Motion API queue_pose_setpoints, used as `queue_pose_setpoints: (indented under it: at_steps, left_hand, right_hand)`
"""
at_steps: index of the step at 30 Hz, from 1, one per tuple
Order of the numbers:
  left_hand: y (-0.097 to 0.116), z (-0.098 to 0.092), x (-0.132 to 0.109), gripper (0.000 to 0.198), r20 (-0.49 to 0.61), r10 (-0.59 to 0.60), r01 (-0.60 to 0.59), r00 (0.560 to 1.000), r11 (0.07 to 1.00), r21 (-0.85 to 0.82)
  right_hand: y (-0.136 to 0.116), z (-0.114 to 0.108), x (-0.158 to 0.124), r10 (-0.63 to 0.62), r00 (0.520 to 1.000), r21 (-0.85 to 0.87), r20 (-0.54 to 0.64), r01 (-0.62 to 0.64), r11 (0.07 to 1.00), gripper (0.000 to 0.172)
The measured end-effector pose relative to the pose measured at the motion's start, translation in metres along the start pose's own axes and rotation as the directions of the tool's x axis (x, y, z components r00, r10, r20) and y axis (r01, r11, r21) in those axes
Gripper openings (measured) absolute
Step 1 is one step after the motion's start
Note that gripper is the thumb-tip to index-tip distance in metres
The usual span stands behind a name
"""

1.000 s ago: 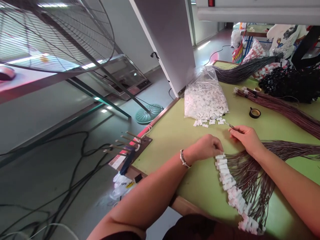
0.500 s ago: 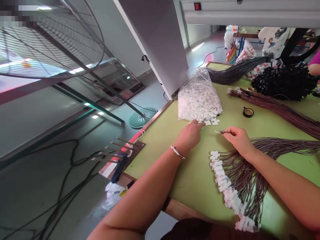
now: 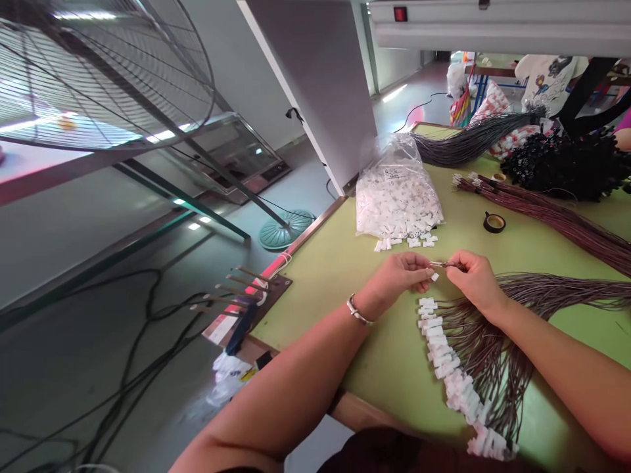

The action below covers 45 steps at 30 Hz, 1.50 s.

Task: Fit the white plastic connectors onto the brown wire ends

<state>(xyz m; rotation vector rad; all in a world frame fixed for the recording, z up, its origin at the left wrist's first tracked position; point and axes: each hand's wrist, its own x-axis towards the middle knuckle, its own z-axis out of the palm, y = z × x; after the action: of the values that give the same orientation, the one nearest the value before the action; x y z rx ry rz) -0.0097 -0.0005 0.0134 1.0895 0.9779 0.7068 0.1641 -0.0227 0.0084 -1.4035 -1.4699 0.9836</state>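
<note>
A small, hard, white plastic piece (image 3: 434, 277) is pinched between the thumb and fingers of the left hand (image 3: 404, 276), just in front of the right hand (image 3: 470, 274). Thin dark wires (image 3: 454, 265) with pale, shiny tips are pinched by the right hand; whether the tips are touched by the left fingers cannot be told. Both hands are held close together above the worktop (image 3: 315, 282), forearms angled inward, the left wrist circled by a bracelet (image 3: 358, 311). Nearer than the hands, blocky white connectors (image 3: 444, 355) are laid in a curved row, joined to limp brown wires (image 3: 486, 335). Beyond the left hand, a crinkled clear bag (image 3: 399, 187) is filled with white pieces; beyond the right, a round tape roll (image 3: 494, 223) is seen.
</note>
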Motion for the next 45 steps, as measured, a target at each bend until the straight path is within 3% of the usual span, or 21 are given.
queue_pose_setpoints:
  at_steps: [4,9,15,25,30,33,41,45]
  left_hand:
    - [-0.004,0.005,0.003,0.023,-0.015,0.038,-0.038,0.999,0.999,-0.023]
    - [-0.004,0.006,0.001,0.017,-0.014,-0.011,0.009,1.0,0.992,-0.127]
    - [-0.001,0.007,-0.001,0.012,-0.053,-0.023,0.021,0.998,0.999,-0.048]
    - [-0.001,0.004,0.0,0.012,-0.01,-0.116,0.109,0.993,0.959,-0.261]
    - [0.0,-0.001,0.0,0.012,-0.066,-0.089,0.059,0.994,0.928,-0.368]
    - [0.0,-0.004,0.0,0.012,-0.064,-0.072,0.041,0.995,0.915,-0.401]
    - [-0.003,-0.003,0.0,0.02,-0.013,-0.004,0.0,1.0,0.948,-0.317]
    - [-0.007,-0.003,0.002,0.026,-0.049,0.085,-0.092,0.995,0.977,-0.191]
  right_hand:
    - [0.004,0.001,0.0,-0.047,0.998,-0.022,0.04,0.048,0.999,0.009]
    - [0.002,0.0,0.0,-0.095,0.991,-0.004,0.098,0.096,0.995,0.012]
    - [-0.004,0.001,0.0,-0.073,0.997,-0.025,0.034,0.073,0.997,0.016]
    - [0.003,-0.001,0.003,-0.142,0.99,-0.177,0.01,0.142,0.974,0.017]
    - [-0.004,-0.007,0.003,-0.07,0.994,-0.148,-0.086,0.057,0.987,0.019]
    - [-0.01,-0.008,0.001,-0.031,0.997,-0.118,-0.072,0.022,0.993,0.021]
    - [-0.005,-0.006,-0.002,-0.026,0.999,-0.123,-0.047,0.02,0.992,0.019]
    - [-0.005,-0.007,-0.002,-0.029,0.999,-0.118,-0.045,0.024,0.993,0.02]
